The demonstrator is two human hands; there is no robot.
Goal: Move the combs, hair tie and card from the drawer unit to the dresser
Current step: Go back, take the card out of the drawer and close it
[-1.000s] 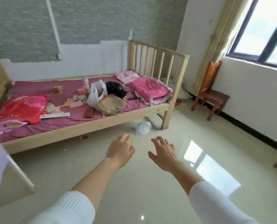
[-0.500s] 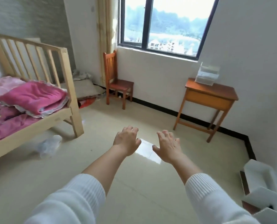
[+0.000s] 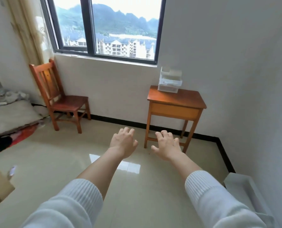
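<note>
A small clear plastic drawer unit (image 3: 169,82) stands at the back of a brown wooden table (image 3: 188,97) against the right wall, below the window corner. Its contents are too far off to make out; no comb, hair tie or card shows. My left hand (image 3: 123,143) and my right hand (image 3: 167,146) are stretched out in front of me over the tiled floor, palms down, fingers spread, holding nothing. Both are well short of the table.
A wooden chair (image 3: 61,97) stands under the window at the left. Bedding and cloth (image 3: 10,111) lie on the floor at the far left. A white plastic container (image 3: 245,193) sits by the right wall near me. Glossy tiled floor (image 3: 63,162) lies between.
My view has swung right, away from the bed, and moved closer to the table with the drawer unit. Both hands stay raised and empty.
</note>
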